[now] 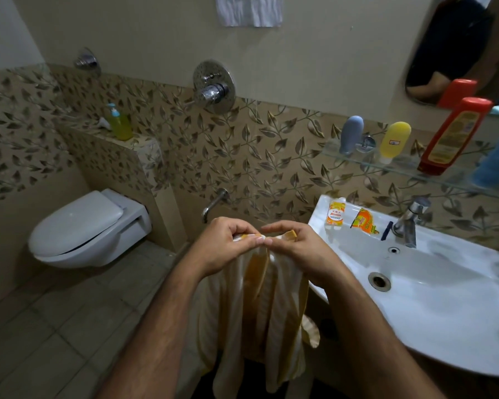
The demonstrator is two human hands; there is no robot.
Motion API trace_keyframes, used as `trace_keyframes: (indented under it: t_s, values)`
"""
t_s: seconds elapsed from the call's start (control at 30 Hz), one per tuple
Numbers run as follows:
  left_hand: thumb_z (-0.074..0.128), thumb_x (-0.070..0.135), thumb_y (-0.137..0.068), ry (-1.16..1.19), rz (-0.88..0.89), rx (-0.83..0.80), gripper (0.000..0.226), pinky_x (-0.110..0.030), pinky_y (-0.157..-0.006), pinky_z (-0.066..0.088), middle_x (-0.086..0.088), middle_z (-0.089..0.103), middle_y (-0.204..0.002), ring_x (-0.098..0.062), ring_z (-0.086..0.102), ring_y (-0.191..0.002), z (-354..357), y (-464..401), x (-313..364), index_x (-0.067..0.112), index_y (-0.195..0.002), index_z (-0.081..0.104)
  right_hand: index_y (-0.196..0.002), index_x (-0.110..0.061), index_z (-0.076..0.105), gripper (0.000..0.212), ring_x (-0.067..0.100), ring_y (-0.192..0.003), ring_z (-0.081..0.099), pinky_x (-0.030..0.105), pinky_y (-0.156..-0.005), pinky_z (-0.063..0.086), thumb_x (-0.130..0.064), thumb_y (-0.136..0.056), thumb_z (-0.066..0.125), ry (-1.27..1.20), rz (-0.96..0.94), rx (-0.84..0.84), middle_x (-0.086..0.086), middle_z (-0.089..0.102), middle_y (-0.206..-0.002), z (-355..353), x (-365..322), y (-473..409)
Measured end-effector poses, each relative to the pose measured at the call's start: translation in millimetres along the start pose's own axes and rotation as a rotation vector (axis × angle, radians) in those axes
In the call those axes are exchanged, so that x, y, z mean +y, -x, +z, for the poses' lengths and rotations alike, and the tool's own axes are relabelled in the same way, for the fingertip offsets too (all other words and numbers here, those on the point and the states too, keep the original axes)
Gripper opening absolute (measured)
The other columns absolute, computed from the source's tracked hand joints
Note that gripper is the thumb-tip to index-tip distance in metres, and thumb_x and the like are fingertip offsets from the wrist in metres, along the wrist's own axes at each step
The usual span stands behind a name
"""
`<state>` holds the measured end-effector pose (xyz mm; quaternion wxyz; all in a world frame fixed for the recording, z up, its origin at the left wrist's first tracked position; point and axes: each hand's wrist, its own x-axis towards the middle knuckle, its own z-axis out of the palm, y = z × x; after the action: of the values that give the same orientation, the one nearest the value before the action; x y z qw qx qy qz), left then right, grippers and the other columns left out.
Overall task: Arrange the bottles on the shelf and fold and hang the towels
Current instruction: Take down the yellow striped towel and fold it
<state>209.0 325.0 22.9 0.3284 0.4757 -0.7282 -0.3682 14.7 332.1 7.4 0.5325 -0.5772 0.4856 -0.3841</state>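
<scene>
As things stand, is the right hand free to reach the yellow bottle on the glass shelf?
Probably not yet. The right hand is pinching the top edge of the striped towel together with the left hand. The way up to the yellow bottle looks open, but the hand must let go first.

At lower left we see a wall-hung white toilet with its lid closed, and behind it a tiled ledge carrying a green soap dispenser with a blue pump. On the leaf-patterned wall we note a round chrome shower mixer above a chrome spout. At right we find a white washbasin with a chrome tap, two orange sachets lying on its rim beside a dark razor, and a mirror above.
</scene>
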Motion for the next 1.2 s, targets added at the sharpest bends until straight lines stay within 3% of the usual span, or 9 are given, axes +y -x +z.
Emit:
trace_keyframes:
  t_s: [0.13, 0.3, 0.43, 0.5, 0.57, 0.63, 0.8, 1.07, 1.2]
  values:
    - [0.074, 0.022, -0.085, 0.012, -0.015, -0.021, 0.008, -0.023, -0.073, 0.052, 0.004, 0.076, -0.083, -0.006, 0.069, -0.080, -3, 0, -4, 0.015, -0.087, 0.078, -0.084, -0.005, 0.071, 0.012, 0.020, -0.071, 0.061, 0.033, -0.070, 0.049, -0.017, -0.085, 0.075, -0.002, 0.027, -0.023, 0.010, 0.069, -0.075, -2, 3, 2]
    - [0.071, 0.019, -0.087, 0.085, -0.092, 0.016, 0.010, -0.022, -0.065, 0.046, 0.000, 0.071, -0.075, -0.004, 0.059, -0.069, -8, 11, -14, 0.011, -0.084, 0.075, -0.078, -0.010, 0.068, 0.010, 0.021, -0.067, 0.060, 0.029, -0.062, 0.050, -0.011, -0.088, 0.071, -0.074, -0.006, 0.134, 0.008, 0.065, -0.069, -12, -2, 4]
    - [0.070, 0.018, -0.088, 0.113, -0.088, 0.048, 0.010, -0.024, -0.068, 0.049, -0.009, 0.073, -0.084, -0.007, 0.062, -0.074, -19, 14, -16, 0.010, -0.084, 0.075, -0.080, -0.010, 0.070, 0.008, 0.017, -0.064, 0.062, 0.026, -0.058, 0.052, -0.012, -0.088, 0.070, -0.071, 0.017, 0.215, 0.002, 0.067, -0.067, -23, 1, 5]
    - [0.071, 0.019, -0.087, 0.103, -0.075, 0.060, 0.010, -0.020, -0.068, 0.049, -0.004, 0.074, -0.083, -0.005, 0.064, -0.074, -17, 10, -10, 0.011, -0.084, 0.076, -0.089, -0.014, 0.073, 0.002, 0.015, -0.070, 0.065, 0.026, -0.063, 0.054, -0.014, -0.087, 0.072, -0.050, 0.022, 0.176, 0.000, 0.069, -0.076, -21, 4, 7]
    - [0.072, 0.020, -0.086, 0.050, -0.048, 0.032, 0.008, -0.016, -0.068, 0.048, 0.001, 0.074, -0.081, -0.001, 0.064, -0.074, -12, 3, -3, 0.013, -0.084, 0.077, -0.111, -0.023, 0.071, 0.027, 0.012, -0.078, 0.067, 0.027, -0.072, 0.057, -0.014, -0.086, 0.074, -0.040, 0.016, 0.103, -0.003, 0.069, -0.087, -17, 6, 6]
    - [0.073, 0.023, -0.085, -0.042, -0.013, -0.039, 0.008, -0.016, -0.068, 0.047, 0.004, 0.074, -0.080, -0.001, 0.064, -0.074, -6, -3, 1, 0.016, -0.086, 0.077, -0.125, -0.023, 0.065, 0.044, 0.007, -0.073, 0.063, 0.025, -0.073, 0.055, -0.011, -0.084, 0.075, -0.053, -0.023, 0.019, -0.007, 0.068, -0.082, -11, 6, 6]
    - [0.074, 0.027, -0.084, -0.143, 0.037, -0.098, 0.009, -0.020, -0.066, 0.046, 0.005, 0.073, -0.077, -0.003, 0.063, -0.073, 0, -9, 6, 0.019, -0.088, 0.078, -0.088, -0.009, 0.073, 0.010, 0.017, -0.074, 0.064, 0.031, -0.070, 0.051, -0.018, -0.084, 0.076, -0.016, -0.011, -0.053, 0.007, 0.070, -0.078, -9, 5, 6]
    - [0.072, 0.026, -0.086, 0.002, -0.090, -0.055, 0.012, -0.022, -0.068, 0.047, -0.004, 0.073, -0.081, -0.005, 0.062, -0.072, -2, 1, -7, 0.015, -0.084, 0.076, -0.072, -0.017, 0.069, 0.014, 0.013, -0.062, 0.063, 0.024, -0.057, 0.051, -0.014, -0.086, 0.073, -0.047, 0.004, 0.049, 0.003, 0.067, -0.068, -36, 4, 5]
    - [0.073, 0.027, -0.085, 0.016, -0.109, 0.003, 0.009, -0.027, -0.072, 0.050, -0.003, 0.074, -0.084, -0.010, 0.065, -0.077, -2, 4, -3, 0.019, -0.085, 0.076, -0.071, -0.019, 0.070, 0.015, 0.015, -0.065, 0.062, 0.025, -0.059, 0.051, -0.014, -0.086, 0.073, -0.014, -0.001, 0.041, 0.003, 0.067, -0.069, -47, 8, 3]
